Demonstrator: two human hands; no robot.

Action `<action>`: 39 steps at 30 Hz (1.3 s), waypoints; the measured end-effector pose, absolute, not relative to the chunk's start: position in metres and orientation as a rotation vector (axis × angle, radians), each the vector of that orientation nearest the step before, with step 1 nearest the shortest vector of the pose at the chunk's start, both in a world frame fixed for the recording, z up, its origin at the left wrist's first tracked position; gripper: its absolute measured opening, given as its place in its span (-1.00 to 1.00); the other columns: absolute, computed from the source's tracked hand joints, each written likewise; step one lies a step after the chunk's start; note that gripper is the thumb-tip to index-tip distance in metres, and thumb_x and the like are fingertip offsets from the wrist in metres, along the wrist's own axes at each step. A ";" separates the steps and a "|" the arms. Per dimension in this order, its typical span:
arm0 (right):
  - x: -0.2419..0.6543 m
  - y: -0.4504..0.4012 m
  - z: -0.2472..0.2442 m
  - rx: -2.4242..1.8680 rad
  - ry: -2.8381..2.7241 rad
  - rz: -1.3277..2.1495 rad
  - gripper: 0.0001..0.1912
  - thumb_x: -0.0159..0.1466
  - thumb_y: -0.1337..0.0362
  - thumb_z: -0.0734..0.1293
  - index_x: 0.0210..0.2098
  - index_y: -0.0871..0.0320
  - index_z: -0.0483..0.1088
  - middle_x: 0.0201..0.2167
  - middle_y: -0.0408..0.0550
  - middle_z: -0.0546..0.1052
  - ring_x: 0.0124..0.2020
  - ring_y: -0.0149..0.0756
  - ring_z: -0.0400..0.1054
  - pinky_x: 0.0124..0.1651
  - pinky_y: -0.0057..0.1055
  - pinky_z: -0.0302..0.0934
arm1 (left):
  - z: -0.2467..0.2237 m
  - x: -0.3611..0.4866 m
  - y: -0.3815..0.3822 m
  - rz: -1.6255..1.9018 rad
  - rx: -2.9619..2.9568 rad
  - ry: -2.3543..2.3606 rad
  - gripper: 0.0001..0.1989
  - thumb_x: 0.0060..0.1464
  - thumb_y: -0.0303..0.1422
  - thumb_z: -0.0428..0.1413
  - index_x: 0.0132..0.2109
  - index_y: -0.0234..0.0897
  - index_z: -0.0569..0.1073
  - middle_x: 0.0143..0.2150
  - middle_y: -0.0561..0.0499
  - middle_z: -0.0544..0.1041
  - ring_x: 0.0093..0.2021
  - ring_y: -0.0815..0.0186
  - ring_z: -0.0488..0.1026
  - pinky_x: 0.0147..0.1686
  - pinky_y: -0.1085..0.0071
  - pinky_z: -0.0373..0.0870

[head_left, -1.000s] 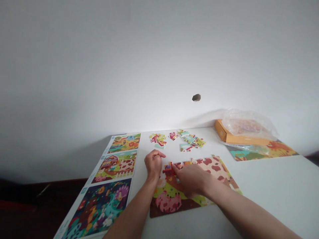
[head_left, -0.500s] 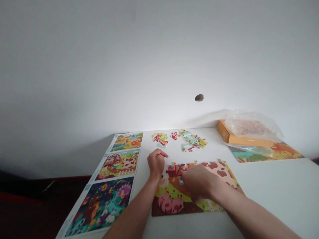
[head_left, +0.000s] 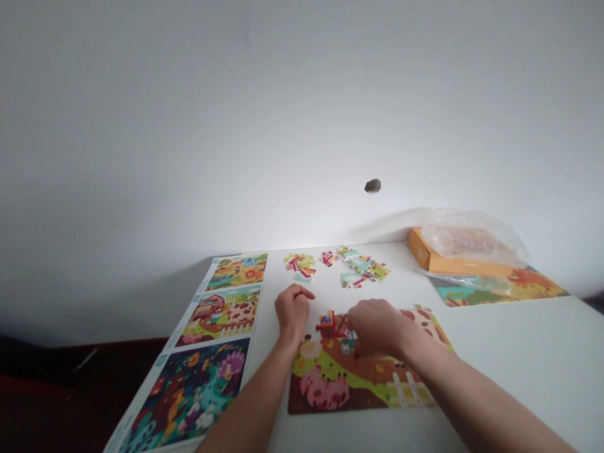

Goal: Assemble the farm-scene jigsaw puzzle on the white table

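Left grip (head_left: 291, 308) curled, fingers together, nothing seen in it, resting on the tabletop (head_left: 500, 340) just beside the left edge of the farm jigsaw (head_left: 330, 385). Right grip (head_left: 375, 327) was over the jigsaw, fingers bunched down at a small piece (head_left: 348, 344) near the red barn (head_left: 328, 324); could not tell if clamped on it. Loose pieces (head_left: 361, 267) lay in clusters beyond the jigsaw. Picture sheets (head_left: 221, 314) lay to the left; orange box (head_left: 419, 248) and plastic bag (head_left: 472, 233) at far right.
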State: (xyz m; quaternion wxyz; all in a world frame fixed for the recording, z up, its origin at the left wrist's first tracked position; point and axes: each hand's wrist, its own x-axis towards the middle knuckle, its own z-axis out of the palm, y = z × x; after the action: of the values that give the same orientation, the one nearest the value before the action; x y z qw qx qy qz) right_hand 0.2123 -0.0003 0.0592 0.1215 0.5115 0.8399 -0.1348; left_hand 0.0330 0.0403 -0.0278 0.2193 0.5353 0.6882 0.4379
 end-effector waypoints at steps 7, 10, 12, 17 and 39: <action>0.245 0.060 0.025 2.329 2.287 0.081 -0.64 0.30 0.25 0.19 0.01 0.27 0.39 -0.14 0.26 0.44 -0.06 -0.02 0.34 -0.06 -0.26 0.19 | -0.031 0.034 0.041 1.102 1.688 1.942 -0.71 -0.14 -0.54 -0.06 -0.44 -0.19 0.53 -0.35 0.07 0.60 -0.27 0.29 0.50 -0.21 0.43 0.32; 0.246 0.066 0.008 2.308 2.332 0.007 -0.62 0.33 0.19 0.16 0.05 0.23 0.36 -0.09 0.22 0.38 -0.03 -0.05 0.29 -0.02 -0.27 0.15 | -0.032 0.034 0.042 1.056 1.720 1.952 -0.72 -0.11 -0.54 -0.05 -0.41 -0.20 0.53 -0.32 0.06 0.60 -0.25 0.29 0.50 -0.17 0.43 0.33; 0.241 0.064 -0.001 2.253 2.398 -0.031 -0.61 0.32 0.16 0.18 0.05 0.20 0.36 -0.07 0.19 0.37 0.00 -0.04 0.25 0.05 -0.24 0.10 | -0.032 0.034 0.043 1.029 1.733 1.959 -0.72 -0.10 -0.55 -0.05 -0.40 -0.19 0.53 -0.31 0.06 0.60 -0.25 0.29 0.50 -0.16 0.43 0.33; 0.226 0.056 -0.010 2.154 2.548 -0.096 -0.61 0.33 0.10 0.18 0.04 0.15 0.39 -0.06 0.17 0.37 0.04 -0.04 0.21 0.09 -0.23 0.07 | -0.033 0.034 0.043 1.002 1.788 1.957 -0.71 -0.08 -0.55 -0.04 -0.39 -0.18 0.54 -0.29 0.07 0.61 -0.22 0.29 0.50 -0.15 0.43 0.33; 0.224 0.064 -0.029 2.126 3.124 -0.614 -0.79 0.27 0.23 0.33 -0.11 0.12 0.33 -0.33 -0.10 0.52 -0.28 -0.30 0.37 -0.07 -0.35 0.10 | -0.029 0.042 0.042 1.020 2.015 1.650 -0.60 0.13 -0.33 0.09 0.13 -0.10 0.41 -0.22 0.04 0.61 -0.12 0.25 0.48 0.00 0.27 0.31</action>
State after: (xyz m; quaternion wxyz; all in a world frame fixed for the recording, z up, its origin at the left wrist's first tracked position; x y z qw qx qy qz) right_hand 0.2236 0.0643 -0.0287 -0.3366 0.5230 0.7684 -0.1511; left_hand 0.0415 0.0417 -0.0285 0.1715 0.7096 0.5813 0.3594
